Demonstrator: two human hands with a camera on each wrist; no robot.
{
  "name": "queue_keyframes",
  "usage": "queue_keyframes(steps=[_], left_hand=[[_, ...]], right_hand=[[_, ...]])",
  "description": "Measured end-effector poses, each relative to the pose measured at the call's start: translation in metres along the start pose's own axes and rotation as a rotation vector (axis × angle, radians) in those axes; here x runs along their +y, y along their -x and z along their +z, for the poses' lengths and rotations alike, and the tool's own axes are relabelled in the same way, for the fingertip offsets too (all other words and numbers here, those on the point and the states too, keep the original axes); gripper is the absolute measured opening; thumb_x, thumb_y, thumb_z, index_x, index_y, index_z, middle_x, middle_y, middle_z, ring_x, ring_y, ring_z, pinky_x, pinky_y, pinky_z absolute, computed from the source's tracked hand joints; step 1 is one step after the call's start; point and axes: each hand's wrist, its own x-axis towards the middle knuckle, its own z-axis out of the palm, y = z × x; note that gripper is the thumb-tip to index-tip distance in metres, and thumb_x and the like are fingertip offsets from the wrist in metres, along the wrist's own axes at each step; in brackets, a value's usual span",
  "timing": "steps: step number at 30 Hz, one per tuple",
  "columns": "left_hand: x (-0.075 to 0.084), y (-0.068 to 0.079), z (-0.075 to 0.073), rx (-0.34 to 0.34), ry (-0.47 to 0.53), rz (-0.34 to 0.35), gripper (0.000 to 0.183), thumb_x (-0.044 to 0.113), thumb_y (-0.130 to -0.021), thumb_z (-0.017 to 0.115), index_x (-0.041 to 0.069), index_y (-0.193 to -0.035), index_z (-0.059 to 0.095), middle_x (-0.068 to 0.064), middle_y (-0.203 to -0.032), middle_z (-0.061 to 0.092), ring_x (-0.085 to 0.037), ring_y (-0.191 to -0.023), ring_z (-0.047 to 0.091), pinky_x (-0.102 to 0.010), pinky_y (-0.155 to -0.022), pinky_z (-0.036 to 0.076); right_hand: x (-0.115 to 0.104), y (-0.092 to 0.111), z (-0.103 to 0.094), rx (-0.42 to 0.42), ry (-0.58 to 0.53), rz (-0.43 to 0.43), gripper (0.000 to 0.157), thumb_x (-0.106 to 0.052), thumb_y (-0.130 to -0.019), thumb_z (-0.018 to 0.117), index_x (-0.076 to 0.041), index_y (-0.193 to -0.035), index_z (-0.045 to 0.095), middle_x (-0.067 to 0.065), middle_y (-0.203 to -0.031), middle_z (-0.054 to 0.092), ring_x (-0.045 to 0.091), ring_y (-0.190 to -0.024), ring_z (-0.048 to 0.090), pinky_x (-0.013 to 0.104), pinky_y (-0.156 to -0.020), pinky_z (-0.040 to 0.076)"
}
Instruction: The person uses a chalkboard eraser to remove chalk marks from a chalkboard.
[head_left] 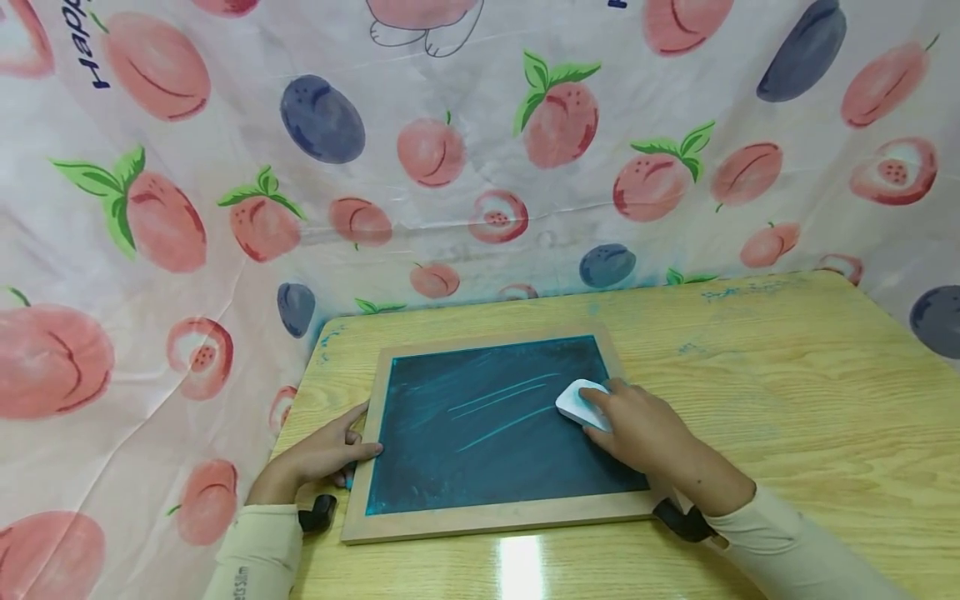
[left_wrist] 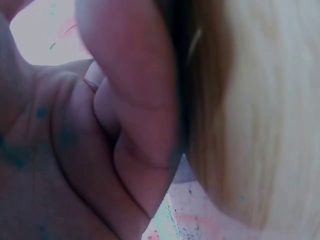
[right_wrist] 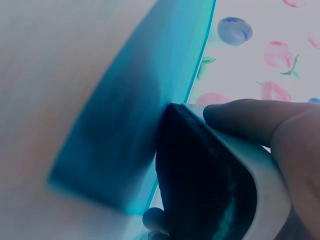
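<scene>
A framed chalkboard (head_left: pixel 420 479) lies on the table, with several teal chalk strokes across its dark face. My left hand (head_left: pixel 326 454) grips the left side of its wooden frame, thumb on top and other fingers curled at the edge. Something small and teal shows below those fingers. In the left wrist view, the curled fingers (left_wrist: pixel 135 90) sit against the wood, and teal dust marks the palm. My right hand (head_left: pixel 648 429) holds a white chalkboard eraser (head_left: pixel 577 403) over the board's right part. Its dark felt underside (right_wrist: pixel 200 175), smudged teal, faces the board in the right wrist view.
The yellow wood-grain table (head_left: pixel 810 400) extends to the right and has blue-teal smears near its back edge. A white cloth (head_left: pixel 465 92) printed with peaches hangs behind and along the left side. Black wrist-camera mounts sit under both wrists, close to the board's lower corners.
</scene>
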Motion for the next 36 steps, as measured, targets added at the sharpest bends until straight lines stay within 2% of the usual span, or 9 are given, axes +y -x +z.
queue_keyframes(steps=[4, 10, 14, 18, 22, 28, 32, 36], left_hand=[[0.000, 0.000, 0.000, -0.004, 0.018, -0.002, 0.086, 0.038, -0.088, 0.060, 0.027, -0.149, -0.001, -0.007, -0.074, 0.060, -0.016, -0.042, 0.048, -0.036, -0.046, 0.049], [0.000, 0.002, -0.001, -0.019, 0.029, 0.010, 0.085, 0.036, -0.089, 0.059, 0.026, -0.149, 0.000, -0.007, -0.073, 0.059, -0.015, -0.041, 0.048, -0.037, -0.046, 0.050], [0.000, 0.002, -0.001, -0.035, 0.034, 0.026, 0.084, 0.034, -0.089, 0.059, 0.025, -0.149, 0.001, -0.008, -0.071, 0.060, -0.014, -0.041, 0.049, -0.037, -0.046, 0.050], [-0.001, 0.001, -0.001, -0.039, 0.041, 0.033, 0.086, 0.033, -0.089, 0.061, 0.024, -0.149, 0.000, -0.008, -0.071, 0.060, -0.015, -0.041, 0.049, -0.037, -0.046, 0.050], [-0.001, -0.001, -0.002, -0.042, 0.051, 0.041, 0.088, 0.033, -0.088, 0.062, 0.024, -0.149, 0.000, -0.008, -0.072, 0.060, -0.015, -0.041, 0.050, -0.036, -0.046, 0.050], [0.002, 0.001, -0.001, -0.032, 0.039, 0.030, 0.089, 0.034, -0.088, 0.062, 0.023, -0.149, -0.001, -0.008, -0.071, 0.059, -0.015, -0.041, 0.049, -0.036, -0.046, 0.049], [0.003, 0.002, -0.002, -0.026, 0.031, 0.023, 0.089, 0.034, -0.088, 0.061, 0.022, -0.149, -0.001, -0.007, -0.070, 0.058, -0.015, -0.042, 0.048, -0.036, -0.047, 0.050], [0.002, 0.001, -0.002, -0.028, 0.030, 0.028, 0.088, 0.034, -0.088, 0.061, 0.023, -0.149, -0.001, -0.007, -0.071, 0.059, -0.016, -0.042, 0.049, -0.037, -0.047, 0.050]], right_hand=[[-0.013, -0.002, 0.000, -0.024, -0.003, -0.076, 0.049, -0.034, -0.083, 0.067, -0.014, -0.127, 0.057, 0.019, -0.114, 0.059, 0.030, -0.091, 0.062, 0.042, -0.069, 0.053], [-0.047, 0.000, 0.002, -0.107, -0.012, -0.193, 0.049, -0.038, -0.091, 0.056, -0.016, -0.134, 0.050, 0.019, -0.124, 0.053, 0.037, -0.108, 0.056, 0.050, -0.085, 0.049], [-0.070, 0.000, 0.003, -0.161, 0.002, -0.271, 0.050, -0.042, -0.093, 0.049, -0.019, -0.137, 0.045, 0.016, -0.127, 0.051, 0.034, -0.109, 0.055, 0.047, -0.084, 0.050], [-0.080, -0.002, 0.003, -0.202, 0.007, -0.283, 0.051, -0.045, -0.094, 0.047, -0.022, -0.140, 0.042, 0.014, -0.131, 0.049, 0.033, -0.113, 0.054, 0.047, -0.087, 0.049], [-0.069, -0.005, 0.006, -0.168, -0.012, -0.225, 0.051, -0.043, -0.093, 0.049, -0.021, -0.139, 0.044, 0.017, -0.130, 0.050, 0.037, -0.112, 0.054, 0.050, -0.086, 0.049], [-0.025, -0.006, 0.006, -0.025, 0.044, -0.100, 0.051, -0.037, -0.088, 0.060, -0.014, -0.132, 0.051, 0.024, -0.121, 0.055, 0.042, -0.102, 0.058, 0.053, -0.077, 0.051], [0.001, -0.006, 0.004, 0.032, 0.089, -0.045, 0.051, -0.034, -0.085, 0.065, -0.012, -0.129, 0.054, 0.024, -0.115, 0.058, 0.039, -0.093, 0.061, 0.050, -0.068, 0.052], [0.011, -0.005, 0.002, 0.046, 0.092, -0.036, 0.052, -0.033, -0.082, 0.069, -0.012, -0.128, 0.056, 0.022, -0.108, 0.059, 0.034, -0.084, 0.062, 0.045, -0.060, 0.052]])
